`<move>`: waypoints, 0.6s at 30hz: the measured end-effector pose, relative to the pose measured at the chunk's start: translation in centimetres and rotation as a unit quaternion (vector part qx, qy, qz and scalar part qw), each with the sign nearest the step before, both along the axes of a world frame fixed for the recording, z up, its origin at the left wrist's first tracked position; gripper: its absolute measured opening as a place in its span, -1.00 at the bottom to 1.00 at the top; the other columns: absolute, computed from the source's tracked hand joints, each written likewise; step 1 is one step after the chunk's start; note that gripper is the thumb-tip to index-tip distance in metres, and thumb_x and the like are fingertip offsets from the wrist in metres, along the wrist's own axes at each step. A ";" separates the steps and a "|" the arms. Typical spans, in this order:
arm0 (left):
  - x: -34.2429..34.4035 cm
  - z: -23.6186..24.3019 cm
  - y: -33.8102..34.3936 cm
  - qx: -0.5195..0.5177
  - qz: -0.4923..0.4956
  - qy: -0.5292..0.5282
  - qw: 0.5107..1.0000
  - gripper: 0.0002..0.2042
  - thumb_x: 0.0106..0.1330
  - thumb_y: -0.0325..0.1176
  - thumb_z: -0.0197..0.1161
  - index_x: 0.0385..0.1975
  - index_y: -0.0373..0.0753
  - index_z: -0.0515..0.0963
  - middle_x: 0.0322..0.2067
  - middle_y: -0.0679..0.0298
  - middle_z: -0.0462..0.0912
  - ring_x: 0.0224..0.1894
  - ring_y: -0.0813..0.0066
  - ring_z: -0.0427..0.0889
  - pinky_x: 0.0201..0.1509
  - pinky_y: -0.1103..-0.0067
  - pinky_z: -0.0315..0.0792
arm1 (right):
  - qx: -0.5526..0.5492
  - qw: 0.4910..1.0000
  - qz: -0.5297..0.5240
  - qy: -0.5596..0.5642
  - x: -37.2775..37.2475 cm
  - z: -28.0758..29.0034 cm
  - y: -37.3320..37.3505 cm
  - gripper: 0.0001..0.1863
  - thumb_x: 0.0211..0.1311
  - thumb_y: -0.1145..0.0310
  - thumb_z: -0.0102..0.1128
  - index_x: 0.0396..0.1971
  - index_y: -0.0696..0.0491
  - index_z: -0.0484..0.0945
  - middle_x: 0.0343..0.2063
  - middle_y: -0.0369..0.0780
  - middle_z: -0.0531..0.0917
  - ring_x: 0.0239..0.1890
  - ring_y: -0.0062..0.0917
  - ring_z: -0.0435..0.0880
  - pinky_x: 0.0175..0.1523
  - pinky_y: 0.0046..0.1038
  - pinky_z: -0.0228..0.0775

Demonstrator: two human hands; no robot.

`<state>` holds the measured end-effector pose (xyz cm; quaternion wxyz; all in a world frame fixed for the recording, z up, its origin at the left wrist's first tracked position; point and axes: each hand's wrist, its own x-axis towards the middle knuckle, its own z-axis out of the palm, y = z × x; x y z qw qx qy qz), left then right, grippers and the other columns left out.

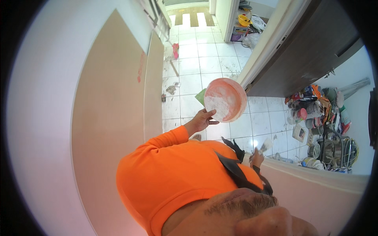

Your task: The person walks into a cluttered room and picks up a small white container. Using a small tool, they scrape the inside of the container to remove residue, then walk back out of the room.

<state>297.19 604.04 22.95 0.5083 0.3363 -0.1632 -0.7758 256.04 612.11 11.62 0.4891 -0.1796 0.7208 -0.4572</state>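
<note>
My left hand [201, 119] grips the near rim of a round pinkish-red bucket [235, 94], with the thumb over the edge. White, plaster-like residue coats much of its inside. A flat green piece [200, 97] sticks out beside the bucket, just above my hand; whether my fingers also hold it I cannot tell. Lower right, close to my body, my right hand [257, 158] is closed on a putty knife [266, 146] with a broad, pale blade pointing up and to the right. My arm and an orange sleeve hide part of the floor below the bucket.
Large beige boards [110, 86] lean along the left wall. A dark door [301, 47] stands to the right. Beyond it, tools, tubs and cables crowd around a metal-framed machine [339, 151]. Scraps and a pink cloth [175, 51] lie on the white floor tiles [190, 83].
</note>
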 end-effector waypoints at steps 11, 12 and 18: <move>-10.6 -1.8 -19.7 -0.002 -0.181 -0.004 0.983 -0.51 0.37 -0.24 0.34 0.21 -0.29 0.39 0.11 0.14 0.61 0.07 0.20 0.67 0.12 0.18 0.61 | 0.016 0.991 -0.129 0.018 -2.3 -3.9 -2.5 -0.74 0.28 0.27 0.26 -0.21 0.15 0.50 -0.66 -0.29 0.48 -0.74 -0.59 0.45 -0.70 -0.47 0.21; -12.9 -1.8 -21.2 0.009 -0.201 -0.003 0.980 -0.50 0.37 -0.25 0.34 0.22 -0.30 0.38 0.11 0.13 0.62 0.07 0.20 0.68 0.11 0.19 0.62 | 0.030 0.990 -0.136 0.036 -3.8 -4.3 -4.1 -0.73 0.27 0.27 0.28 -0.23 0.16 0.50 -0.65 -0.28 0.50 -0.74 -0.58 0.46 -0.69 -0.47 0.24; -23.8 0.4 -28.3 0.045 -0.273 -0.034 0.960 -0.43 0.33 -0.24 0.35 0.30 -0.21 0.31 0.11 0.12 0.62 0.08 0.20 0.67 0.10 0.24 0.66 | 0.013 0.974 -0.172 0.146 -10.6 -3.8 -13.0 -0.68 0.23 0.28 0.35 -0.21 0.20 0.50 -0.61 -0.25 0.56 -0.74 -0.55 0.50 -0.64 -0.46 0.35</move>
